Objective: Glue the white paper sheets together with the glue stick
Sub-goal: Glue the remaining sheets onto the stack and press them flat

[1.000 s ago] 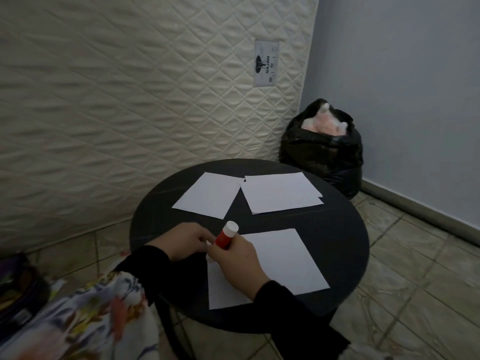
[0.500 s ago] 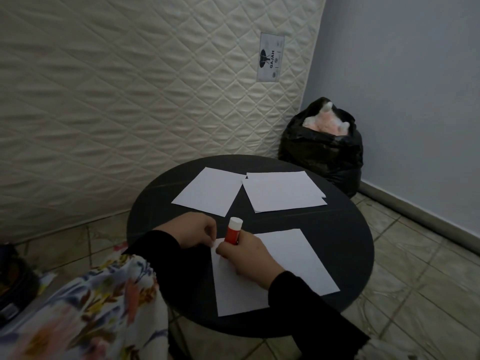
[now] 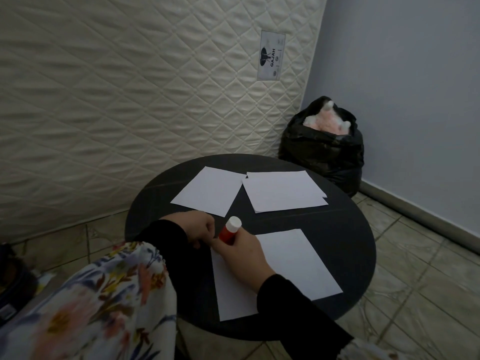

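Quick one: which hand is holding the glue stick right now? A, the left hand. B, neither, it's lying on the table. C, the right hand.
C: the right hand grips the red glue stick upright over the nearest white paper sheet, white end up.

A round table (image 3: 337, 237) stands on the tiled floor (image 3: 420, 281), before a mattress (image 3: 130, 87) propped upright behind it. Right of the mattress, in the corner behind the table, sits a filled bag (image 3: 322, 154). On the table's far side lie a single sheet (image 3: 210, 193) at left and a small stack of sheets (image 3: 284, 190) just to its right. The near sheet (image 3: 291, 266) lies at the front, under the right hand (image 3: 241, 253) and glue stick (image 3: 230, 231), the left hand (image 3: 192, 226) just left of them.
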